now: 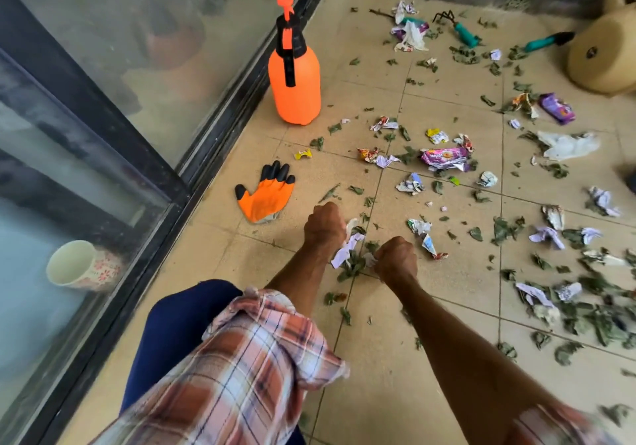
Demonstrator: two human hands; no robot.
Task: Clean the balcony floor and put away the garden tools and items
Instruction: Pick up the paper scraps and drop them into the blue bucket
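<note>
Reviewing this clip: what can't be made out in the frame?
Head view:
Left hand and right hand: fingers hidden behind the knuckles, so each grip's contents are unclear.
Beige container: cut off by the right edge.
Purple wrapper: print too small.
Mug: hazed by dirty glass.

Sprayer: orange, black pump.
Glove: orange, black fingertips.
Sleeve: pink-brown plaid.
Floor: beige tiles.
Cup: cream, red floral.

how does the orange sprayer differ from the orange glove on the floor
The sprayer stands upright; the glove lies flat on the floor. The sprayer is a bulky bottle, the glove thin and limp. Both are orange with black parts.
</note>
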